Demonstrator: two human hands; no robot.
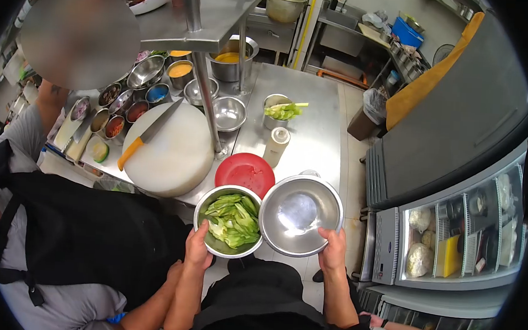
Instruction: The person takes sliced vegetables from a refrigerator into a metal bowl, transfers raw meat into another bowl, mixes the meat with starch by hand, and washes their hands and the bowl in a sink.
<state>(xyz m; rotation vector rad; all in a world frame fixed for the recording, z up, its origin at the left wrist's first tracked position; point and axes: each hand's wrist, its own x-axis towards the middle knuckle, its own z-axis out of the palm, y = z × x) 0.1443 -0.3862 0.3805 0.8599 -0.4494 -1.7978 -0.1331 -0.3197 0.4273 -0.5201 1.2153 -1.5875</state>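
Observation:
My left hand (198,246) grips the rim of a metal bowl (199,212) full of green lettuce leaves (233,220). In my right hand (332,249) is a wider metal bowl (300,215), shiny inside with nothing in it; my thumb lies over its rim. The two bowls are held side by side in front of my body, their rims meeting or nearly so. Just beyond them on the steel counter lies a red plate (245,169), its near edge hidden by the bowls. A pale squeeze bottle (276,146) stands behind.
A co-worker in a black apron (90,233) stands close at my left. A knife (151,134) rests on the round white cutting board (173,159). Beyond are a steel post (210,110), a small bowl (228,114) and a pot with greens (277,120). A glass-fronted fridge (463,225) is at right.

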